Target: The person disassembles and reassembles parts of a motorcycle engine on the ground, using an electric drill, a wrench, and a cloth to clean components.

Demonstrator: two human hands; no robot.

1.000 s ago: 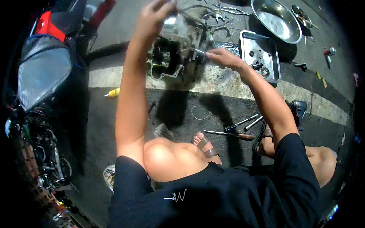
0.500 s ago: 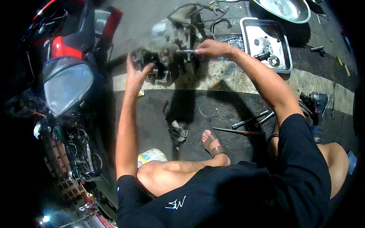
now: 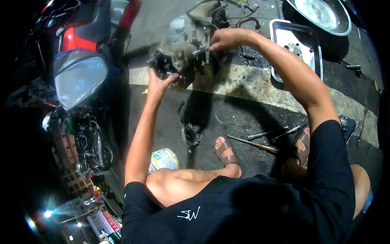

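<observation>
A greasy motorcycle engine (image 3: 178, 57) with a finned cylinder rests on the ground ahead of me. My left hand (image 3: 160, 81) grips the lower left end of its cylinder head, thumb and fingers spread around the casting; the fingertips are partly hidden. At the engine's right side, my right hand (image 3: 225, 39) is closed on a thin metal rod (image 3: 200, 52). The rod points left toward the finned cylinder; whether its tip touches or enters the engine cannot be made out.
Right of the engine are a metal tray (image 3: 276, 75) and a round metal basin (image 3: 347, 28). A long screwdriver (image 3: 264, 147) and socket tools (image 3: 264, 133) lie near my feet. A motorcycle (image 3: 79, 69) stands left. A bucket (image 3: 165, 158) sits by my left knee.
The view has shifted, bringing my other foot into sight. My left hand has slid lower on the cylinder head. The right hand still holds the rod, now tilted up toward the right.
</observation>
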